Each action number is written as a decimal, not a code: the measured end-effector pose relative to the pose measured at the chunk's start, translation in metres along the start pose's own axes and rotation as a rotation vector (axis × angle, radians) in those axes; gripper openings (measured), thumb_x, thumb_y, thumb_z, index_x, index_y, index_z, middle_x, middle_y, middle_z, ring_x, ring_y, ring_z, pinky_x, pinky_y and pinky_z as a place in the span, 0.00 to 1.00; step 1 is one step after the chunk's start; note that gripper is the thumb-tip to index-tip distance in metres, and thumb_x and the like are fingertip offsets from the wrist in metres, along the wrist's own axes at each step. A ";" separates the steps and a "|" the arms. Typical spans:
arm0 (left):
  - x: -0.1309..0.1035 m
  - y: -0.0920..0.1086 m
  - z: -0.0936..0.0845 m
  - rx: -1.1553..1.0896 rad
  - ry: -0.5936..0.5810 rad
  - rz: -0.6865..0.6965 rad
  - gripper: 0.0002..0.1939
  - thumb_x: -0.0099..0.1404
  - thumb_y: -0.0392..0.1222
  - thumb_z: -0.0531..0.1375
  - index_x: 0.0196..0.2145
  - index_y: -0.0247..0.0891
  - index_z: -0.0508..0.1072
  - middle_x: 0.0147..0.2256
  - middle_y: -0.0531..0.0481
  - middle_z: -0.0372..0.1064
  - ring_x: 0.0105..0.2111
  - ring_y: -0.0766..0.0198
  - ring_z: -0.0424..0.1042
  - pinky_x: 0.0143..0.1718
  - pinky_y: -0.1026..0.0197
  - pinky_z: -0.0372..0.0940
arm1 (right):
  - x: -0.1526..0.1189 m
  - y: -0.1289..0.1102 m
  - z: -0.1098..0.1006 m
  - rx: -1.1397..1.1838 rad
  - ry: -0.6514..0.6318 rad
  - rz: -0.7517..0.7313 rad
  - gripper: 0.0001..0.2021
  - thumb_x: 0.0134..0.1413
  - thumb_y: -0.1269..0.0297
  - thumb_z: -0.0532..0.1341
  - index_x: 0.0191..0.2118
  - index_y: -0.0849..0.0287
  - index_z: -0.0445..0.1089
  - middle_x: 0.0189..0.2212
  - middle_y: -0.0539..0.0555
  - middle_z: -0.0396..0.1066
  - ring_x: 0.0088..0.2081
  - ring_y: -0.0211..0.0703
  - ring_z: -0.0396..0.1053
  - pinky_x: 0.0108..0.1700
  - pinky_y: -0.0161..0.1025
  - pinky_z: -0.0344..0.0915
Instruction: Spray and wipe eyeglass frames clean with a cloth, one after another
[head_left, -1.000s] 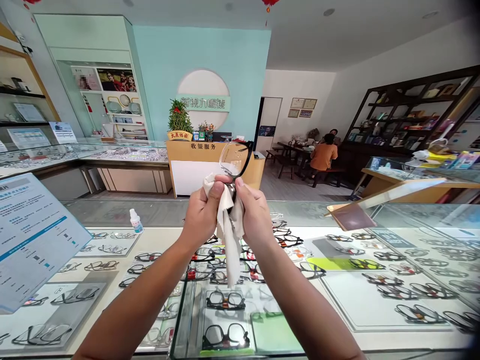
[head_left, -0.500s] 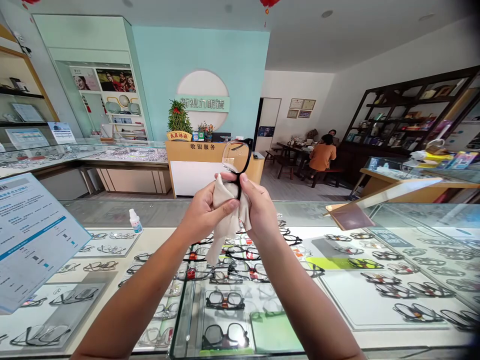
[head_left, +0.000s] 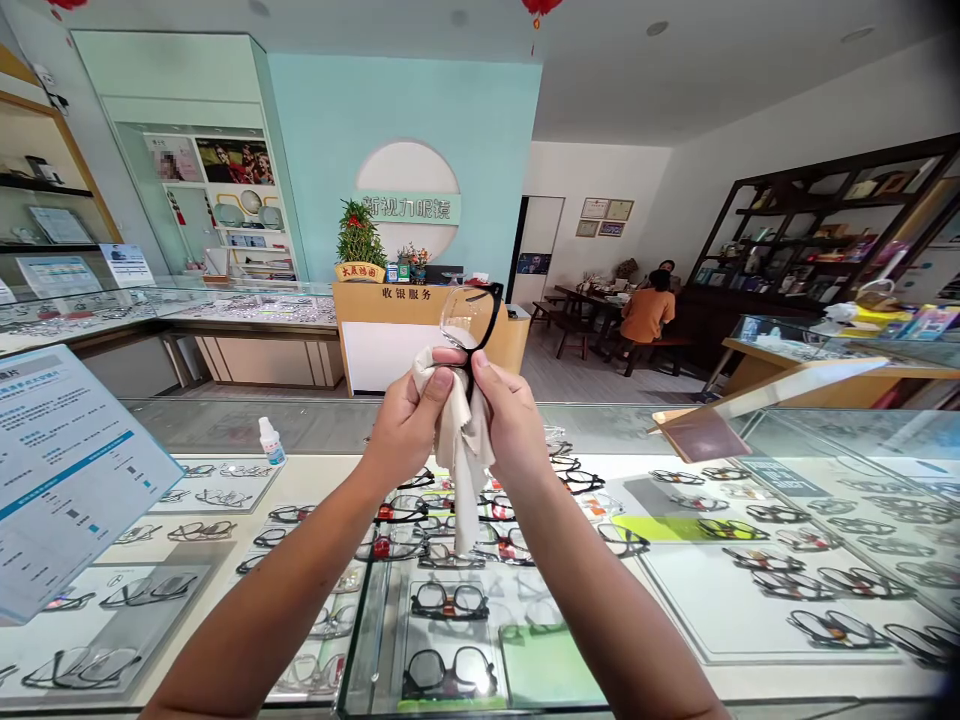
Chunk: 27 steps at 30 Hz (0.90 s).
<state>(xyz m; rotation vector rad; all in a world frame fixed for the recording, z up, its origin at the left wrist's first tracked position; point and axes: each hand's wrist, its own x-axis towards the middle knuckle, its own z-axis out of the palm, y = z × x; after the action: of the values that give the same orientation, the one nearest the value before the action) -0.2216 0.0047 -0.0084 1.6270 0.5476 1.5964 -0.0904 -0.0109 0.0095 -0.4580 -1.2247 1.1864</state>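
Note:
A pair of glasses [head_left: 493, 318] with a black and clear frame is held upright above the counter, one lens uppermost. My right hand [head_left: 514, 415] pinches the frame near its middle between thumb and fingers. A pale cloth [head_left: 466, 480] is bunched in my left hand [head_left: 405, 425], whose thumb and fingers press it around the lower part of the glasses. The cloth hangs down between both hands. Fingers and cloth hide the lower lens.
Below is a glass display counter [head_left: 360, 640] with several glasses. A small white bottle [head_left: 271, 442] stands left, beside a tilted printed sheet [head_left: 67, 480]. A mirror [head_left: 701, 432] lies right. Farther back, a person in orange [head_left: 646, 312] sits at a table.
My left thumb has moved up and left, and the cloth now hangs straighter and further right. The glasses have turned and shifted slightly left.

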 end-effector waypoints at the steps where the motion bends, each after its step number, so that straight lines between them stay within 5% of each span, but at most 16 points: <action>1: 0.001 0.001 -0.002 -0.002 -0.061 -0.011 0.26 0.71 0.68 0.67 0.44 0.40 0.81 0.29 0.51 0.70 0.34 0.58 0.71 0.40 0.59 0.71 | 0.001 -0.001 -0.002 0.000 0.008 0.003 0.24 0.58 0.36 0.73 0.45 0.52 0.89 0.31 0.52 0.84 0.35 0.48 0.79 0.37 0.41 0.74; 4: 0.004 0.004 -0.009 0.002 -0.236 -0.038 0.26 0.72 0.65 0.68 0.52 0.40 0.80 0.39 0.47 0.76 0.41 0.57 0.74 0.46 0.58 0.72 | 0.004 -0.004 -0.007 0.000 0.046 0.024 0.24 0.55 0.35 0.74 0.42 0.52 0.88 0.31 0.53 0.84 0.33 0.48 0.79 0.35 0.41 0.72; 7: 0.004 0.004 -0.012 0.006 -0.272 -0.044 0.29 0.70 0.61 0.71 0.59 0.40 0.77 0.44 0.46 0.76 0.43 0.57 0.75 0.44 0.60 0.72 | 0.005 -0.005 -0.006 0.002 0.063 0.028 0.25 0.53 0.34 0.75 0.41 0.52 0.89 0.31 0.54 0.85 0.37 0.52 0.81 0.37 0.43 0.75; 13: -0.002 0.002 0.001 0.040 -0.020 0.049 0.26 0.68 0.62 0.73 0.49 0.37 0.80 0.39 0.47 0.76 0.36 0.60 0.73 0.39 0.61 0.70 | 0.000 0.001 0.003 0.055 -0.022 -0.053 0.19 0.60 0.39 0.74 0.42 0.49 0.89 0.48 0.53 0.88 0.57 0.55 0.81 0.62 0.48 0.75; 19: -0.005 0.002 0.010 0.006 0.172 0.081 0.26 0.69 0.67 0.69 0.44 0.39 0.82 0.34 0.48 0.76 0.36 0.57 0.74 0.40 0.58 0.71 | -0.001 0.005 0.000 -0.005 -0.076 -0.025 0.23 0.61 0.35 0.71 0.46 0.49 0.89 0.48 0.54 0.87 0.56 0.56 0.81 0.58 0.50 0.77; 27: 0.009 -0.005 -0.013 0.021 -0.123 -0.039 0.28 0.68 0.69 0.69 0.47 0.41 0.83 0.39 0.47 0.79 0.47 0.54 0.77 0.49 0.59 0.71 | 0.008 -0.003 -0.010 -0.023 -0.043 -0.089 0.19 0.59 0.38 0.73 0.40 0.49 0.88 0.49 0.53 0.86 0.58 0.56 0.80 0.60 0.49 0.76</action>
<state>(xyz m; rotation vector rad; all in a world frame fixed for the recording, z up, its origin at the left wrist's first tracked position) -0.2320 0.0174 -0.0077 1.7070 0.5294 1.4561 -0.0810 -0.0015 0.0121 -0.3927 -1.2840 1.1130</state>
